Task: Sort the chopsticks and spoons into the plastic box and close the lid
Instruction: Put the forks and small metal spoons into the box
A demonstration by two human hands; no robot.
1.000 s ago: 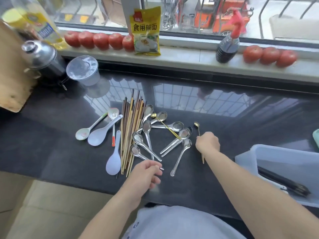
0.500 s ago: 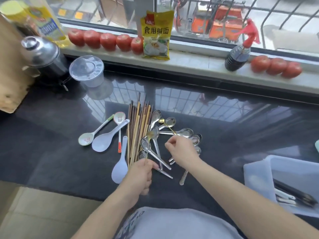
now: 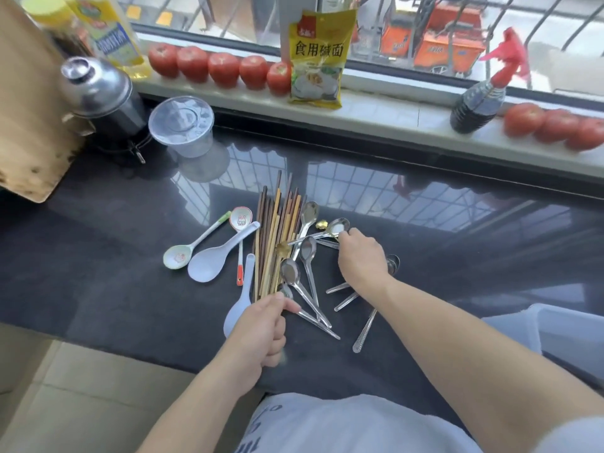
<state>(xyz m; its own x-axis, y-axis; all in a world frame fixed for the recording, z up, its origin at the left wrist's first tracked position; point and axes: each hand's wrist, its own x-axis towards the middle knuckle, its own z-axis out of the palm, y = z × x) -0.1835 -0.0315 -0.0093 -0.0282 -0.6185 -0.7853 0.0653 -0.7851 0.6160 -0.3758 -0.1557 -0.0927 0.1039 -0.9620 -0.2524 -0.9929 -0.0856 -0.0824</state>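
While a dark polished countertop [image 3: 98, 256] was viewed from above, two bare hands were seen over a scatter of cutlery. The left hand [image 3: 261, 335] was curled around the near ends of a bundle of wooden chopsticks [image 3: 277, 237], which lay pointing away toward the window. The right hand [image 3: 362, 259] was stretched over a loose pile of steel spoons [image 3: 302, 273], its fingertips [image 3: 343, 235] pinched at the bowl of one small spoon; whether that spoon was actually lifted could not be told. Pale plastic spoons [image 3: 209, 261] were laid just left of the chopsticks. The translucent plastic box [image 3: 568, 338] was placed at the right edge, well apart from the pile, its contents out of view. Red tomatoes [image 3: 222, 68] and a yellow packet [image 3: 317, 57] were lined along the sill.
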